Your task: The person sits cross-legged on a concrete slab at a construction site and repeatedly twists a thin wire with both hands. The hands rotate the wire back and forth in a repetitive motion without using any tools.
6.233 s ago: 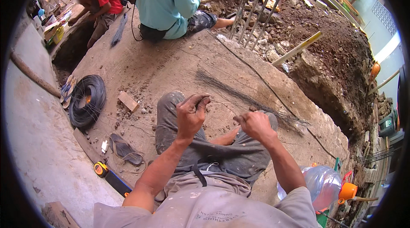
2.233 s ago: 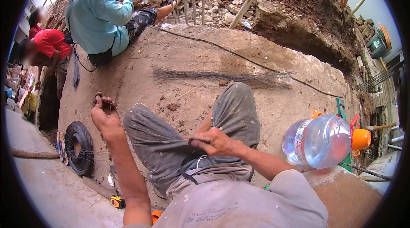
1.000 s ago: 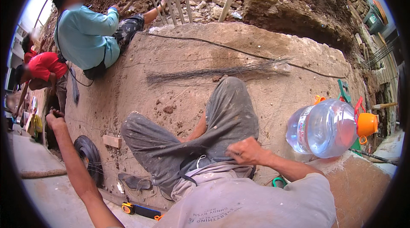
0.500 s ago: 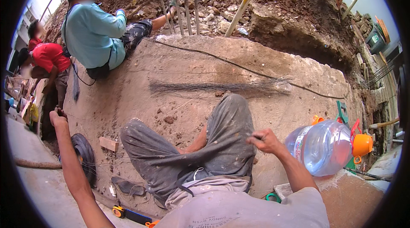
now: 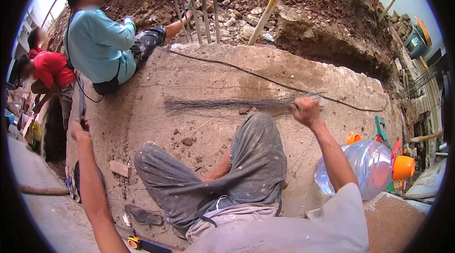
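My left hand (image 5: pixel 81 131) is raised at the left, its fingers closed around a small dark object (image 5: pixel 83 123) whose kind I cannot make out. My right hand (image 5: pixel 307 112) makes a closed grip over the right end of a long bundle of thin dark wires (image 5: pixel 222 103); what its fingers pinch is hidden. The bundle lies crosswise on the concrete slab (image 5: pixel 332 125), beyond my crossed legs. Beside my left forearm, partly behind it, stands a coil of dark wire (image 5: pixel 75 182).
Clear plastic jug (image 5: pixel 367 165) with an orange cup (image 5: pixel 403 164) lies at the right. Wood block (image 5: pixel 120 168), sandal (image 5: pixel 142 215) and tape measure (image 5: pixel 134 242) sit near my left side. Upright rebars (image 5: pixel 203 11) and black cable (image 5: pixel 246 67) lie beyond. A co-worker in blue (image 5: pixel 102 40) sits at left.
My right hand has moved forward from beside my right knee to the bundle's right end. My left hand has shifted slightly to the right. The co-worker in red has bent lower.
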`<control>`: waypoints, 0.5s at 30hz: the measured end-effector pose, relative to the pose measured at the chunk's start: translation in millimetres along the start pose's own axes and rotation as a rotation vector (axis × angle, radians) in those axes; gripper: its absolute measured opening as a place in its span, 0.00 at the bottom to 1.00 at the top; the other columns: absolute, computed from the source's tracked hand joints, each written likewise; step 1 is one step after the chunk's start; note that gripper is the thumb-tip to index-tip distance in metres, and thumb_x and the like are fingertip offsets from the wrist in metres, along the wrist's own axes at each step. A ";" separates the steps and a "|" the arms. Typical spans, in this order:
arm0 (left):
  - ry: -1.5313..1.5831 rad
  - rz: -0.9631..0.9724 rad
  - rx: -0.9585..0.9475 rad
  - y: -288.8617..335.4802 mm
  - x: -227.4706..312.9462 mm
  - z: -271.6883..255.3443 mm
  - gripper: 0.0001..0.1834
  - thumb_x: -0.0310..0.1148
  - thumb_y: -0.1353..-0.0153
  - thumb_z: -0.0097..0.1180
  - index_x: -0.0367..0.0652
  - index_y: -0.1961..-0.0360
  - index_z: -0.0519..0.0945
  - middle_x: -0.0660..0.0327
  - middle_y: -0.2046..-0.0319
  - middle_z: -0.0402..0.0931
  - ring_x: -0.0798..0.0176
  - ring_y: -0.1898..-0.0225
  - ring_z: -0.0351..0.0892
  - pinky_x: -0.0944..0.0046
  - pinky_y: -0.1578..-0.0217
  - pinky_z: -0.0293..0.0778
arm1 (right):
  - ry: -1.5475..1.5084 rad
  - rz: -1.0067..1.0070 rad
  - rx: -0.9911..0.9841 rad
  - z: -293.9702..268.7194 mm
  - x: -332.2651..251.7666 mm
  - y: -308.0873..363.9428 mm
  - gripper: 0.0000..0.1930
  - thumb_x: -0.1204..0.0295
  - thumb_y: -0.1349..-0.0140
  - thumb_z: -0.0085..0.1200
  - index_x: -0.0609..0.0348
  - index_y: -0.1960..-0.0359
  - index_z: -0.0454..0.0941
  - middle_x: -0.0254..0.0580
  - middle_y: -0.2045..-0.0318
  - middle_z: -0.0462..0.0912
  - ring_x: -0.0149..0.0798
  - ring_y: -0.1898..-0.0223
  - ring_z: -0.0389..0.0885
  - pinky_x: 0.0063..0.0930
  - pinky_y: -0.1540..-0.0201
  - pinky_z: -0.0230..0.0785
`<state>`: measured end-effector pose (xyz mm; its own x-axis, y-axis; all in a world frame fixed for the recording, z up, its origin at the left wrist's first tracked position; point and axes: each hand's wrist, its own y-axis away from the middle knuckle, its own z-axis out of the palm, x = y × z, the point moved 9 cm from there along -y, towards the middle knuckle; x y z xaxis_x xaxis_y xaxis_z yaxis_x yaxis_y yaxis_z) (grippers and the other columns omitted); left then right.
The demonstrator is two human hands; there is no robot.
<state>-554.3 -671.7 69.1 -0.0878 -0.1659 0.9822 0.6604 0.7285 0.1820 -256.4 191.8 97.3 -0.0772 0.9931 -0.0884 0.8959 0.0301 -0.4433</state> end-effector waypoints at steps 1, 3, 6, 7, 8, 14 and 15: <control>0.061 0.024 -0.080 10.8 -11.4 15.2 0.09 0.37 0.39 0.55 0.42 0.67 0.80 0.61 0.75 0.79 0.64 0.77 0.78 0.70 0.81 0.70 | 0.067 0.021 0.011 3.1 9.6 -8.0 0.24 0.50 0.41 0.56 0.57 0.84 0.73 0.41 0.85 0.77 0.41 0.82 0.75 0.36 0.78 0.65; -0.167 0.020 -0.332 92.0 -41.8 82.3 0.17 0.41 0.39 0.56 0.38 0.57 0.79 0.56 0.69 0.80 0.62 0.75 0.80 0.69 0.80 0.74 | 0.337 -0.019 0.192 -23.9 16.6 -9.4 0.21 0.51 0.42 0.56 0.58 0.75 0.78 0.45 0.77 0.81 0.44 0.74 0.80 0.37 0.71 0.69; -0.748 0.230 -0.383 202.8 -59.1 117.2 0.25 0.41 0.39 0.56 0.33 0.46 0.73 0.51 0.65 0.80 0.59 0.73 0.80 0.66 0.79 0.74 | 0.232 0.284 0.215 -20.6 72.4 44.2 0.19 0.53 0.42 0.56 0.58 0.65 0.82 0.50 0.70 0.83 0.47 0.66 0.83 0.38 0.64 0.72; -0.803 0.330 -0.448 187.2 -77.6 105.6 0.27 0.42 0.39 0.56 0.32 0.45 0.72 0.50 0.63 0.79 0.58 0.71 0.80 0.65 0.75 0.75 | 0.093 0.435 0.189 -6.7 92.3 66.2 0.19 0.55 0.42 0.56 0.58 0.61 0.83 0.51 0.68 0.84 0.47 0.64 0.83 0.38 0.62 0.73; -0.861 0.426 -0.514 168.0 -102.7 83.7 0.29 0.43 0.39 0.56 0.30 0.44 0.71 0.49 0.60 0.79 0.57 0.70 0.80 0.63 0.71 0.76 | -0.015 0.579 0.134 4.9 98.4 87.4 0.18 0.56 0.42 0.56 0.58 0.62 0.82 0.52 0.68 0.83 0.48 0.65 0.83 0.38 0.62 0.72; -0.909 0.234 -0.867 241.7 -145.1 64.4 0.26 0.46 0.36 0.50 0.28 0.53 0.78 0.47 0.62 0.81 0.58 0.63 0.80 0.61 0.57 0.72 | -0.304 1.221 0.097 49.7 84.9 313.3 0.13 0.63 0.42 0.53 0.62 0.69 0.82 0.47 0.78 0.83 0.46 0.74 0.82 0.34 0.67 0.71; -0.797 0.267 -0.800 250.8 -131.9 61.8 0.26 0.46 0.35 0.49 0.28 0.54 0.79 0.47 0.63 0.81 0.58 0.63 0.80 0.61 0.57 0.72 | -0.230 1.259 0.055 45.7 64.5 329.3 0.12 0.64 0.42 0.53 0.61 0.68 0.82 0.47 0.77 0.82 0.46 0.73 0.82 0.33 0.66 0.71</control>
<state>-423.2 -426.1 -12.0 -0.1318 0.6027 0.7870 0.9865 0.0018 0.1638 13.6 260.6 -95.2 0.7284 0.2900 -0.6208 0.3862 -0.9221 0.0224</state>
